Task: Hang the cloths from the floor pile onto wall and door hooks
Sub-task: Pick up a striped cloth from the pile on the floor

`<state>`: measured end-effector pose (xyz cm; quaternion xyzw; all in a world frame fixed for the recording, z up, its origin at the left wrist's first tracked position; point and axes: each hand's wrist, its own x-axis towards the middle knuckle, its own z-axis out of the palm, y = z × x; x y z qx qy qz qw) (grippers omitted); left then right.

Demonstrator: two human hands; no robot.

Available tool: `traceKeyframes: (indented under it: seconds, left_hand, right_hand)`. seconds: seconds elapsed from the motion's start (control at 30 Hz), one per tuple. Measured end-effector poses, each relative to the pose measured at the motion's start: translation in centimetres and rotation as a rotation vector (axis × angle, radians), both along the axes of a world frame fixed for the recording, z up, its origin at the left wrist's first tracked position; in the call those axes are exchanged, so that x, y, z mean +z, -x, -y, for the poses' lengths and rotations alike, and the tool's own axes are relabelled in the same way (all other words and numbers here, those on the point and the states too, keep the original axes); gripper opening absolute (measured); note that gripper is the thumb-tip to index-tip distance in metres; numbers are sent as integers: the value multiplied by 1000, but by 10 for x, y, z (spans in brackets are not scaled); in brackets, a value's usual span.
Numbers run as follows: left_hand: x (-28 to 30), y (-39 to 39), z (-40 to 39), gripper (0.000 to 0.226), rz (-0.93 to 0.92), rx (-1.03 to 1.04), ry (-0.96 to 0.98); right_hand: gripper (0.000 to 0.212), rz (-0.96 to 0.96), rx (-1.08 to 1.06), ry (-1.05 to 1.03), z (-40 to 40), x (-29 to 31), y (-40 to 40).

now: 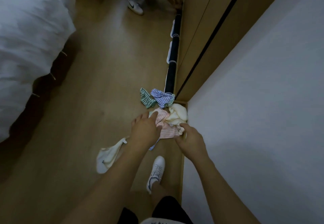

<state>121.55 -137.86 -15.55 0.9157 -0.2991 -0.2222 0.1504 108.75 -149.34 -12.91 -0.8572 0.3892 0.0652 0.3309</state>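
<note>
A small pile of cloths lies on the wooden floor by the wall corner: a pink striped cloth [166,129], a cream cloth [177,115], a blue striped cloth [162,97] and a green striped cloth [146,99]. My left hand [145,130] reaches over the pink striped cloth with its fingers spread and fingertips on the fabric. My right hand [188,136] pinches the near right edge of the same pink cloth. A separate cream cloth [109,155] lies apart on the floor to the left, under my left forearm.
A white wall [254,101] and a wooden wardrobe door [210,30] run along the right. A bed with white bedding [29,39] fills the left. Another person's shoe [135,6] is at the far end. My own white shoe [156,173] stands near the skirting.
</note>
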Motion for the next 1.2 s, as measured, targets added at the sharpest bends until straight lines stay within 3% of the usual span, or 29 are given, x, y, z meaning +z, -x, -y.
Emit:
traceKeyframes:
  seconds: [0.33, 0.73, 1.0, 1.2]
  left_hand:
    - [-135, -60, 70, 53, -24, 49, -114]
    - [-396, -95, 83, 49, -68, 38, -158]
    - [-544, -109, 89, 56, -73, -66, -204]
    - [-617, -120, 101, 55, -50, -269, -255]
  right_hand:
    - [47, -119, 93, -6, 98, -128, -80]
    - [50, -217, 227, 21, 129, -378, -112]
    - [50, -275, 254, 3, 136, -517, -127]
    - [50, -339, 333, -4, 139, -581, -138]
